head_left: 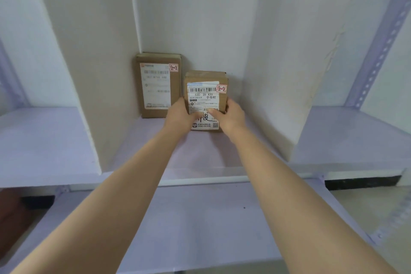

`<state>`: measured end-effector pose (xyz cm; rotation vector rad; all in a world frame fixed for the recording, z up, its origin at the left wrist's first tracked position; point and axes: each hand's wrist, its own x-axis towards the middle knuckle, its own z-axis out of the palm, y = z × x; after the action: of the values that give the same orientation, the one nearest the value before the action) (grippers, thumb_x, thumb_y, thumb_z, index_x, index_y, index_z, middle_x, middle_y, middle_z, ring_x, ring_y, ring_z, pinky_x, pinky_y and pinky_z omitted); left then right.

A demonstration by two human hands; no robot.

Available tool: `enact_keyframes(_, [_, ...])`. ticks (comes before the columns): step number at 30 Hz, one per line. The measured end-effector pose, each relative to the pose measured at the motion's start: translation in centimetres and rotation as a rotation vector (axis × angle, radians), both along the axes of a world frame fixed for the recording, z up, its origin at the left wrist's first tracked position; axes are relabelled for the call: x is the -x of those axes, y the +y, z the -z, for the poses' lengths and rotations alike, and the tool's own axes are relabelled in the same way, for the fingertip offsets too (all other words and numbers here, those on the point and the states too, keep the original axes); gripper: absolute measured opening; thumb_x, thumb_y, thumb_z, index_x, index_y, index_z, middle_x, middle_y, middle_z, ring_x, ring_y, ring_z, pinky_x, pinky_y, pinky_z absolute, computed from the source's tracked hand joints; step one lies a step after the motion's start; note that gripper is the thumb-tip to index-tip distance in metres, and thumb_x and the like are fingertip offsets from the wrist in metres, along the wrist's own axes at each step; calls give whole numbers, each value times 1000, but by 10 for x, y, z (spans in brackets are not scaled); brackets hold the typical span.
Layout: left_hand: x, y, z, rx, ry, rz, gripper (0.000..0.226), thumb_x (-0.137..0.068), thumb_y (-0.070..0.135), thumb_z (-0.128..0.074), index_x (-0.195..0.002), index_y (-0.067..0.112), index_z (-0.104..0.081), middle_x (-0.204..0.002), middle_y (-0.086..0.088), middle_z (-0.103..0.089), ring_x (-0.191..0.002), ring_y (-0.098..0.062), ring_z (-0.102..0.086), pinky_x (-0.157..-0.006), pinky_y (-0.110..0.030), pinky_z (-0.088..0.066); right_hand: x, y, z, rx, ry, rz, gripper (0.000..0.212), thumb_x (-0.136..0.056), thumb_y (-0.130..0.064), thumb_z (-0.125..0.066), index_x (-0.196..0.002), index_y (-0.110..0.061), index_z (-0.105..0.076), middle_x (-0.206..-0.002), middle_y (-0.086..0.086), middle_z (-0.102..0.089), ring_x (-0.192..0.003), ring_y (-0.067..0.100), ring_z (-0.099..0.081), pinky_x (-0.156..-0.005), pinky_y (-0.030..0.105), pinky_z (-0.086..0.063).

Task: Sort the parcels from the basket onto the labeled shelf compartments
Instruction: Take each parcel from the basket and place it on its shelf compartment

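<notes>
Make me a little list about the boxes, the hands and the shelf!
held box: brown cardboard, tag 2-2, in the middle compartment
other box: brown cardboard, tag 2-2, same compartment, back left corner
left hand: grips the held box's left side
right hand: grips its right side
shelf: pale purple boards, white dividers

A pale lilac shelf board (pixel 200 158) runs across, with a white left divider (pixel 73 73) and right divider (pixel 278 73) and a white back wall (pixel 195 18) behind. A perforated metal upright (pixel 378 51) climbs on the right. There's a lower board (pixel 200 218) beneath and beige floor (pixel 367 207) at lower right. The light is soft and even.
</notes>
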<state>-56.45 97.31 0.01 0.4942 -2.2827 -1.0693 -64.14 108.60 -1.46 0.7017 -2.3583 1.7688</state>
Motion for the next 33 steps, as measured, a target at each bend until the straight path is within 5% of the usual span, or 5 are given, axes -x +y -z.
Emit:
enact_keyframes(11, [50, -6, 7, -45, -20, -119, 35, -90, 21, -67, -116, 4, -50, -122, -10, -62, -110, -27, -58, -77, -28, -39, 48, -16, -3, 14, -48, -59, 42, -85, -14, -72, -125, -16, -62, -118, 1, -70, -109, 16, -63, -98, 30, -47])
enact_keyframes(20, [80, -19, 5, -49, -50, -161, 34, -92, 22, -63, -117, 2, -48, -125, -13, -61, -114, -32, -57, -88, -38, -46, 77, -36, -5, -2, -55, -92, 43, -88, -13, -69, -130, -16, -59, -121, 2, -68, -113, 19, -62, -99, 32, -47])
enact_keyframes(33, [98, -18, 9, 12, -80, -311, 36, -92, 27, -63, -116, 5, -49, -123, -15, -61, -113, -38, -57, -84, -41, -45, 86, -51, -4, -95, 7, 68, 39, -88, -19, -70, -126, -19, -60, -120, 3, -69, -112, 24, -62, -89, 30, -45])
